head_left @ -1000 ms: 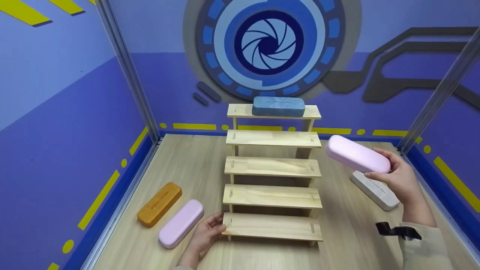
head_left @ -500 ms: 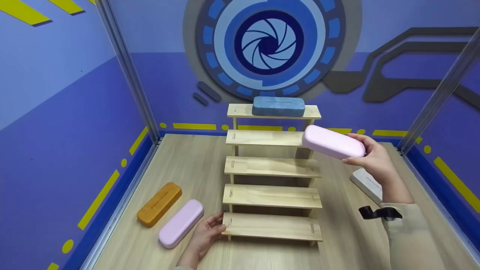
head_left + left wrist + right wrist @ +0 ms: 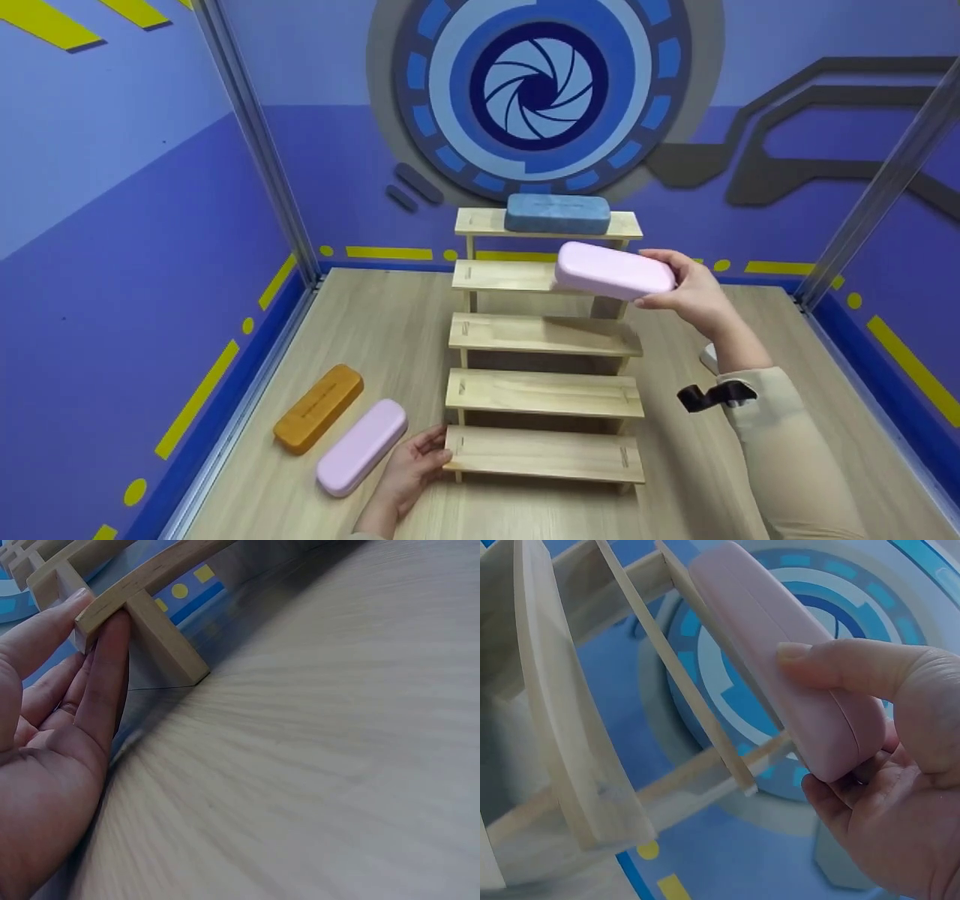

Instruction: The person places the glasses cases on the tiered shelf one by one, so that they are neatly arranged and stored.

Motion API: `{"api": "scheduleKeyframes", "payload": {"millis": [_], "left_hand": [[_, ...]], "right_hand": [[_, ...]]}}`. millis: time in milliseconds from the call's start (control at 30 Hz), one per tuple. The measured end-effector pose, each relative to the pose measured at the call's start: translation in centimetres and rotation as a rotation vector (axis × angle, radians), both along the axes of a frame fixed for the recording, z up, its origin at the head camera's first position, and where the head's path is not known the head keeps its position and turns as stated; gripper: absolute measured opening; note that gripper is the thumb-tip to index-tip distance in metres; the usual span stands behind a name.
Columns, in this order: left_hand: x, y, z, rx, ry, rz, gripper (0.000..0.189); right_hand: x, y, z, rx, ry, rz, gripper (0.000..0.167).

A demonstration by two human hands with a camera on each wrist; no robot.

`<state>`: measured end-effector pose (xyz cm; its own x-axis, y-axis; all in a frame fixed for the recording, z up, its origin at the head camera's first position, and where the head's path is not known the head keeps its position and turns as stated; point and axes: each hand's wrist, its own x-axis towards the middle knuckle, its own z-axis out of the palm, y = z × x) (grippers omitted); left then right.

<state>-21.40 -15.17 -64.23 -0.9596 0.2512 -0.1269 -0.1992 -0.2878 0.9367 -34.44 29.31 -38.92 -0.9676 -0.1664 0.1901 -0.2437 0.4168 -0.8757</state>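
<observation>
My right hand (image 3: 694,292) grips a pink glasses case (image 3: 611,270) by its right end, thumb on one side and fingers on the other. The case is held in front of the second-highest tier of a wooden stepped shelf (image 3: 544,454); in the right wrist view the pink case (image 3: 780,660) has a visible seam. At the lowest tier, my left hand (image 3: 409,469) pinches the left end of the board. The left wrist view shows that hand's (image 3: 60,727) thumb above the board and its fingers beneath. A blue glasses case (image 3: 557,214) lies on the top tier.
On the table (image 3: 360,315), left of the shelf, lie an orange glasses case (image 3: 319,409) and another pink glasses case (image 3: 362,448). A white case (image 3: 709,360) lies to the right, mostly hidden by my right arm. Painted walls (image 3: 315,172) enclose the back and sides.
My right hand has carried the pink glasses case leftward and slightly upward, from right of the shelf to in front of its upper tiers. The left hand has stayed in place.
</observation>
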Motion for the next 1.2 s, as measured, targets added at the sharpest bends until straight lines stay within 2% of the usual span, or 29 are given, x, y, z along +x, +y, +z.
{"api": "scheduleKeyframes", "payload": {"millis": [200, 600, 900, 1200], "left_hand": [[0.1, -0.1, 0.1, 0.012, 0.007, -0.006, 0.07], [0.1, 0.1, 0.6, 0.002, -0.031, 0.017, 0.07], [0.1, 0.1, 0.4, -0.007, -0.033, 0.018, 0.069], [0.2, 0.0, 0.3, -0.005, -0.035, 0.01, 0.069]], "right_hand": [[-1.5, -2.2, 0.1, -0.034, -0.048, 0.042, 0.083], [-3.8, -5.3, 0.5, 0.026, -0.114, 0.078, 0.084], [-5.3, -6.1, 0.0, 0.055, -0.15, 0.093, 0.081], [-5.9, -6.4, -0.2, 0.096, -0.175, 0.123, 0.08]]}}
